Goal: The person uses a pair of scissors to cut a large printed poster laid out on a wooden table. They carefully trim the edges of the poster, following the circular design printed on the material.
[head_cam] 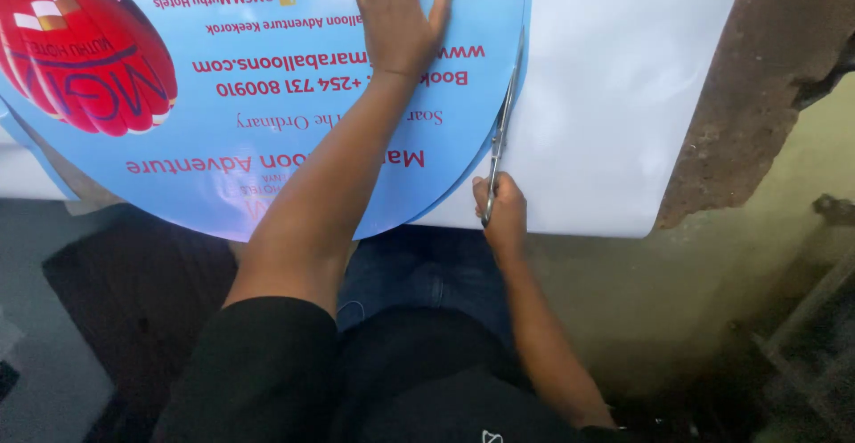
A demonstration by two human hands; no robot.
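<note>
Left hand, fingers spread, presses the round blue print flat; right hand, closed around scissors, follows its curved edge. Best cut with long strokes along the blue-white border

Rough brown worktop edge at right; pale greenish floor below; dark mat at left.

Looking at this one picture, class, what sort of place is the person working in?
Probably a sign or print workshop. A large round blue printed sheet lies on a worn work table, the right hand runs steel scissors along its edge, and white backing sheet spreads beside it.
</note>
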